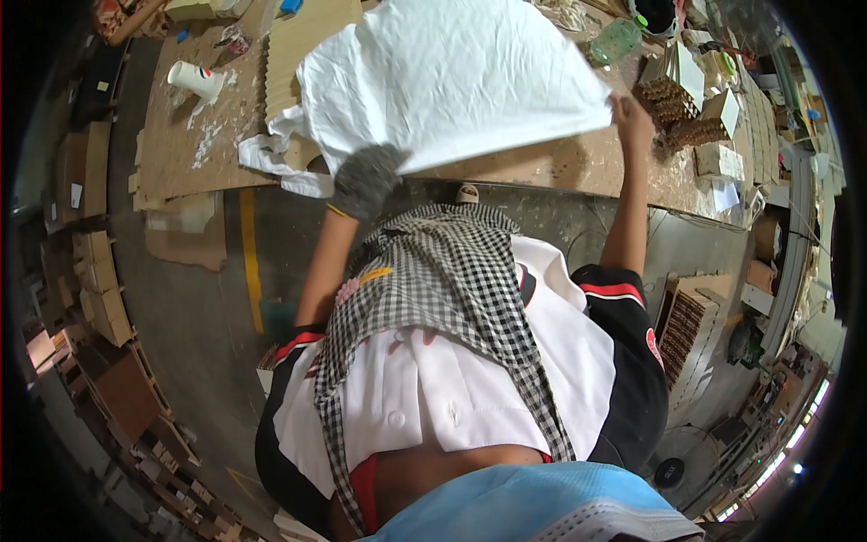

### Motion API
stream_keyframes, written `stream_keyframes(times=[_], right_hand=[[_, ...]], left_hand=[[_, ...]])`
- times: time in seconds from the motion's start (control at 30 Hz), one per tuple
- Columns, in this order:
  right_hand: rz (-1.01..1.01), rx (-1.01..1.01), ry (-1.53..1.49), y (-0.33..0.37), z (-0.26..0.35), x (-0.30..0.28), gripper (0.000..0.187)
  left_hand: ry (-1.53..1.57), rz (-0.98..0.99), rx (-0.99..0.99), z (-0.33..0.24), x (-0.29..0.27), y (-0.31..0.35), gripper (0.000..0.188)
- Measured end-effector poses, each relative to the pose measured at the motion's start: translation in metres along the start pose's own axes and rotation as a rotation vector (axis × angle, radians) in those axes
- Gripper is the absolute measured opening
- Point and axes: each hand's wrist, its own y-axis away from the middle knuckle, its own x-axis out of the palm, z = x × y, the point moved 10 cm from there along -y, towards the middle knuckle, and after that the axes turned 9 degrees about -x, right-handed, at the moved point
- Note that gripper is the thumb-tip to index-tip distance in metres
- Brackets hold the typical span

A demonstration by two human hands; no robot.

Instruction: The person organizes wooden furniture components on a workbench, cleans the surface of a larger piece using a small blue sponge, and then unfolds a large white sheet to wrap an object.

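Observation:
A large white cloth [452, 81], wrinkled over its surface, spreads across the workbench and covers much of its middle. Its near edge is stretched in a line between my two hands. At the left end of that edge, my left hand [368, 181], in a dark grey glove, is closed on the cloth; its fingertips are partly hidden. My right hand [632, 122], bare, pinches the cloth's right corner, held out over the bench. Beside the left hand, a bunched, narrow part of the cloth hangs at the bench's front edge.
The brown workbench [515, 172] bears white smears. A white cup [195, 79] lies tipped at the left, near a corrugated board [282, 72]. Stacked white-faced cardboard pieces [673, 77] and a green-capped plastic bottle [618, 41] stand at the right. Another person's arm [135, 20] shows at the far left.

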Motion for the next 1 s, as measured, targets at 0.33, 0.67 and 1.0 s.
stream_keyframes(times=[0.33, 0.67, 1.0], right_hand=[[0.101, -0.129, 0.001, -0.007, -0.041, 0.089, 0.038], [0.215, 0.041, -0.251, -0.119, 0.083, 0.214, 0.050], [-0.036, -0.497, -0.538, -0.138, 0.211, 0.213, 0.020]], left_hand=[[0.317, 0.586, -0.127, -0.040, 0.084, 0.021, 0.041], [0.229, 0.608, -0.316, -0.039, 0.111, 0.016, 0.042], [0.231, 0.644, -0.421, -0.031, 0.105, 0.023, 0.042]])
